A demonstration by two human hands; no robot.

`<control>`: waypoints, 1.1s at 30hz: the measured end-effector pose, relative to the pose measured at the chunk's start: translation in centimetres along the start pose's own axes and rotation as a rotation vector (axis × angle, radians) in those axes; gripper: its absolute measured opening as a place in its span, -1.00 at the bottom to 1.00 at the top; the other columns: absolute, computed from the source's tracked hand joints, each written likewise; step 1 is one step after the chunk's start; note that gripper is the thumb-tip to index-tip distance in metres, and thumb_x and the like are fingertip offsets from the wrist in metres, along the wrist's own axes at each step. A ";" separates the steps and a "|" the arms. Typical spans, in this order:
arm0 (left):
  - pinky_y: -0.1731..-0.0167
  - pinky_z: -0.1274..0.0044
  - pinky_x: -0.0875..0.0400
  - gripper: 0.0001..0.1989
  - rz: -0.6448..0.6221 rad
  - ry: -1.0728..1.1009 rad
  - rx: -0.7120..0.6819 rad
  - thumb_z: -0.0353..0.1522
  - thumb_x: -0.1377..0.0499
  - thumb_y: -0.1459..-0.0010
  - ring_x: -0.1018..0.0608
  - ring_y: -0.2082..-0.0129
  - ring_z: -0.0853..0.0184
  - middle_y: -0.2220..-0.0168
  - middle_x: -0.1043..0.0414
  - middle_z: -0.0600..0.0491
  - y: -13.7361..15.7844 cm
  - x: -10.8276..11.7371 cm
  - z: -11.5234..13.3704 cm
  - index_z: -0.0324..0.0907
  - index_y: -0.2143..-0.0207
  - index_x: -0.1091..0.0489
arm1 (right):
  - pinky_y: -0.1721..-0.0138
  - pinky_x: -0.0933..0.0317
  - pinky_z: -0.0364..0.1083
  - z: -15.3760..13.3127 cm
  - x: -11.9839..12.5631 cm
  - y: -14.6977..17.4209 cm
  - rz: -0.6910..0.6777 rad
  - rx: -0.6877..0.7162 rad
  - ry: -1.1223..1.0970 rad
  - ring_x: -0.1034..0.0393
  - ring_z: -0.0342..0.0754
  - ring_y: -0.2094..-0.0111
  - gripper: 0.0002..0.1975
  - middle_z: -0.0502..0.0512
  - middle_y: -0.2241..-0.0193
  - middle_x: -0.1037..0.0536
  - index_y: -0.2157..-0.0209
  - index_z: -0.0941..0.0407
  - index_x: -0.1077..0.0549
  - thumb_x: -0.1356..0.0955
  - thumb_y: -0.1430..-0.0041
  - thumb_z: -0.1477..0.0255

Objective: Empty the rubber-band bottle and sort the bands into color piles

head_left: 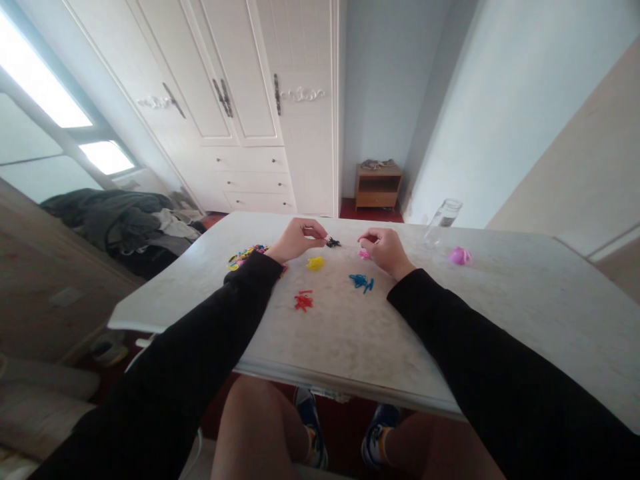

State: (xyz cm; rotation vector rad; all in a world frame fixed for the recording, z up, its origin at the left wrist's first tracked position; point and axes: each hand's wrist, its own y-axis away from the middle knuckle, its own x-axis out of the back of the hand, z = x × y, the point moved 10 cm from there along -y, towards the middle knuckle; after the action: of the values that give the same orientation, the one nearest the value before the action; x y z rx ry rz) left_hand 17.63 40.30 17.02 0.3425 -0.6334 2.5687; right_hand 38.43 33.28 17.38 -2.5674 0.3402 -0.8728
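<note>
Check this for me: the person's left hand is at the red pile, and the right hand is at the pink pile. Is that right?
Not quite: the head view shows the left hand at the black pile; the red pile lies apart from both hands. The right hand is indeed at the pink pile.

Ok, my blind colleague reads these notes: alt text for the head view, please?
A person's left hand is at a black pile, the right hand at a pink pile, on a pale table. A yellow pile, blue pile and red pile lie nearer the camera; a clear bottle is farther right.
</note>
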 end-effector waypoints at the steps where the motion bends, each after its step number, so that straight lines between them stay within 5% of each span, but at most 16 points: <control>1: 0.23 0.45 -0.60 -0.72 0.008 0.006 0.013 -0.30 -0.52 0.13 -0.66 0.36 0.31 0.39 -0.65 -0.04 0.0 0.1 -0.1 -0.26 0.40 -0.59 | 0.34 -0.23 -0.10 0.0 0.0 0.0 -0.002 0.001 -0.003 -0.45 -0.03 0.44 -0.84 0.09 0.55 -0.61 0.51 0.15 -0.59 -0.35 -0.01 0.49; 19: 0.27 0.47 -0.58 -0.57 0.066 -0.005 -0.011 -0.18 -0.61 0.32 -0.64 0.40 0.32 0.43 -0.64 -0.05 -0.3 0.3 0.2 -0.25 0.49 -0.57 | 0.35 -0.23 -0.10 -0.2 -0.1 0.1 -0.016 -0.014 -0.015 -0.45 -0.03 0.46 -0.85 0.05 0.57 -0.59 0.53 0.13 -0.58 -0.36 -0.04 0.50; 33: 0.12 0.40 -0.61 -0.75 0.019 -0.053 -0.049 -0.24 -0.52 0.13 -0.67 0.31 0.25 0.36 -0.69 -0.09 -0.2 -0.1 0.6 -0.22 0.45 -0.66 | 0.36 -0.24 -0.10 -0.4 -0.2 0.1 -0.023 -0.006 -0.003 -0.44 -0.04 0.48 -0.84 0.07 0.58 -0.60 0.52 0.14 -0.59 -0.36 -0.03 0.50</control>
State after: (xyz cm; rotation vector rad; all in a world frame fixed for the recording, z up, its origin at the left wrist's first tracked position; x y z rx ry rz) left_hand 17.89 40.18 17.55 0.3908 -0.7209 2.5649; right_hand 38.06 33.09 17.50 -2.5828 0.3140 -0.8775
